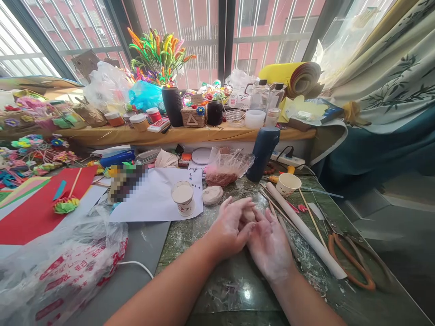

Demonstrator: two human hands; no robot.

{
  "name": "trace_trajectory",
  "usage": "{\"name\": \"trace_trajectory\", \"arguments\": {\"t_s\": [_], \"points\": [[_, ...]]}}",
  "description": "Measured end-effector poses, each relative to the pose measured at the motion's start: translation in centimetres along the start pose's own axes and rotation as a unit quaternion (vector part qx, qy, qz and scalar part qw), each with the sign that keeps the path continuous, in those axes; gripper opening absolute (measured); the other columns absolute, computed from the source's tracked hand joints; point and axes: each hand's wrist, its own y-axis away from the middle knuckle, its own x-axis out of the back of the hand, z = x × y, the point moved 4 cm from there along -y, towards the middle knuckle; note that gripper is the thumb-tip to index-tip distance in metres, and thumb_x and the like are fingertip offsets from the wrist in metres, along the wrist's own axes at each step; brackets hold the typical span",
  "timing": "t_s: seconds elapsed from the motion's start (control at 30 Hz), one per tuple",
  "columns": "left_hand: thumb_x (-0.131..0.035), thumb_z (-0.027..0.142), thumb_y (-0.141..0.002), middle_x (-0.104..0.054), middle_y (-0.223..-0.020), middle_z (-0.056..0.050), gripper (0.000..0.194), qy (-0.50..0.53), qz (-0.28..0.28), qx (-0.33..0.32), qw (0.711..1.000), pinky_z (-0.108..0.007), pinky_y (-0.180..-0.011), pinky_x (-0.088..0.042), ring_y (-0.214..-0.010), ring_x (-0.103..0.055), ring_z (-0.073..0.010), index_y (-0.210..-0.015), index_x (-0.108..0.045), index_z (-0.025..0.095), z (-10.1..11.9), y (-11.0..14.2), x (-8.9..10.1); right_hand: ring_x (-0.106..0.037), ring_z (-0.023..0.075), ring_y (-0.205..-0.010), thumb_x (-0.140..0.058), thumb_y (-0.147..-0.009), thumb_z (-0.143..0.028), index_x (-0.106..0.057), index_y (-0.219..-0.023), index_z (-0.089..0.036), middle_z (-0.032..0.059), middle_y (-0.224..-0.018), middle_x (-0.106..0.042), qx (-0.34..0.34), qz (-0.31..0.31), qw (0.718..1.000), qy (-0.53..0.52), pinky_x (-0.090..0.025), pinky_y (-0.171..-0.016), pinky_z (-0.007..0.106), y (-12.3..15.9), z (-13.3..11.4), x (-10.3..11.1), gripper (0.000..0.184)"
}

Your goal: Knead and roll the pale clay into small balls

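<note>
A pale lump of clay (247, 216) is pinched between my two hands, above the glass-topped table. My left hand (233, 228) curls around it, fingers over the far side and thumb in front. Palm up, my right hand (272, 249) presses its fingers against the lump's right side; the contact is partly hidden. White powder coats both hands. Just beyond them lies another whitish clay piece (213, 195). A paper cup of pale powder (182, 198) stands on a white sheet (149, 208). Behind is a clear bag of reddish-brown material (222, 174).
At right lie a white rolling rod (309, 233), thin sticks, orange-handled scissors (353, 262) and a second paper cup (288, 184). A dark blue bottle (263, 154) stands behind. Leftward are a crumpled plastic bag (68, 271) and red paper (37, 213). Jars and crafts crowd the window ledge (204, 134).
</note>
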Motion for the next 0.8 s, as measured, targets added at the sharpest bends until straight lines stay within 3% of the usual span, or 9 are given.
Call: {"name": "trace_trajectory", "arguments": {"t_s": [0.07, 0.1, 0.23, 0.33, 0.43, 0.53, 0.63, 0.73, 0.8], "points": [[-0.063, 0.019, -0.089, -0.062, -0.143, -0.006, 0.052, -0.061, -0.06, -0.047, 0.995, -0.056, -0.125, -0.013, -0.146, -0.041, -0.0285, -0.138, -0.054, 0.03, 0.7, 0.0, -0.5, -0.065, 0.0283, -0.12, -0.06, -0.092, -0.051, -0.075, -0.105, -0.024, 0.0071, -0.112, -0.077, 0.027, 0.024, 0.999, 0.004, -0.052, -0.106, 0.049, -0.2, -0.8, 0.7, 0.034], [-0.065, 0.021, -0.089, -0.06, -0.146, -0.006, 0.051, -0.072, -0.067, -0.059, 0.993, -0.055, -0.125, -0.014, -0.148, -0.038, -0.0293, -0.137, -0.056, 0.03, 0.8, 0.0, -0.5, -0.066, 0.0286, -0.118, -0.06, -0.091, -0.051, -0.075, -0.105, -0.024, 0.0072, -0.111, -0.077, 0.038, 0.027, 0.999, 0.015, -0.052, -0.105, 0.049, -0.2, -1.1, 0.9, 0.034], [-0.071, 0.03, -0.088, -0.059, -0.147, -0.009, 0.051, -0.039, -0.008, -0.037, 0.999, -0.047, -0.117, -0.036, -0.138, -0.052, -0.0291, -0.138, -0.06, 0.03, 0.2, -0.2, 0.6, -0.065, 0.0312, -0.119, -0.054, -0.092, -0.059, -0.074, -0.113, -0.023, 0.0095, -0.121, -0.074, 0.048, -0.01, 0.996, 0.071, -0.053, -0.103, 0.051, 0.0, -1.5, 0.5, 0.046], [-0.075, 0.035, -0.086, -0.065, -0.14, -0.009, 0.055, -0.022, 0.018, -0.032, 0.999, -0.047, -0.115, -0.038, -0.133, -0.056, -0.0303, -0.139, -0.06, 0.031, 0.2, -0.2, 1.1, -0.067, 0.0315, -0.113, -0.053, -0.092, -0.061, -0.075, -0.111, -0.022, 0.0099, -0.117, -0.075, 0.064, 0.02, 0.994, 0.084, -0.055, -0.096, 0.05, 0.1, -1.7, 0.5, 0.048], [-0.08, 0.038, -0.081, -0.065, -0.14, -0.009, 0.055, -0.036, -0.032, -0.069, 0.996, -0.051, -0.119, -0.032, -0.137, -0.052, -0.0332, -0.134, -0.065, 0.033, 1.1, -0.1, 0.4, -0.071, 0.0282, -0.098, -0.052, -0.092, -0.061, -0.075, -0.108, -0.022, 0.0091, -0.106, -0.077, 0.038, 0.052, 0.997, 0.051, -0.059, -0.083, 0.045, -0.2, -1.5, 1.0, 0.048], [-0.081, 0.042, -0.079, -0.052, -0.153, -0.011, 0.055, -0.056, -0.051, -0.082, 0.994, -0.055, -0.121, -0.027, -0.145, -0.04, -0.0373, -0.131, -0.067, 0.031, 1.7, 0.2, -0.1, -0.069, 0.0198, -0.069, -0.058, -0.09, -0.059, -0.076, -0.091, -0.021, 0.0051, -0.079, -0.075, 0.004, 0.085, 0.996, 0.022, -0.057, -0.061, 0.032, -0.4, -1.1, 1.7, 0.042], [-0.085, 0.045, -0.072, -0.04, -0.161, -0.015, 0.075, -0.022, -0.042, -0.045, 0.998, -0.055, -0.121, -0.029, -0.148, -0.036, -0.04, -0.14, -0.06, 0.027, 1.5, 0.4, -0.2, -0.059, 0.0145, -0.053, -0.063, -0.087, -0.053, -0.069, -0.07, -0.02, 0.0007, -0.06, -0.065, 0.025, 0.097, 0.995, 0.029, -0.048, -0.049, 0.025, -0.1, -1.1, 1.8, 0.038], [-0.084, 0.04, -0.074, -0.055, -0.149, -0.015, 0.078, 0.038, -0.061, 0.025, 0.997, -0.049, -0.114, -0.041, -0.135, -0.053, -0.037, -0.144, -0.054, 0.025, 0.9, 0.6, -0.7, -0.061, 0.0176, -0.058, -0.061, -0.087, -0.052, -0.066, -0.065, -0.021, 0.002, -0.063, -0.066, 0.047, 0.064, 0.996, 0.04, -0.053, -0.057, 0.03, 0.5, -1.2, 1.1, 0.039], [-0.079, 0.035, -0.078, -0.068, -0.131, -0.011, 0.067, 0.063, -0.061, 0.077, 0.993, -0.042, -0.103, -0.05, -0.116, -0.065, -0.0314, -0.14, -0.057, 0.025, 0.7, 0.7, -1.1, -0.064, 0.0205, -0.063, -0.058, -0.087, -0.056, -0.068, -0.069, -0.022, 0.0037, -0.071, -0.07, 0.044, 0.053, 0.997, 0.028, -0.056, -0.064, 0.037, 0.7, -1.1, 0.7, 0.04]]}}
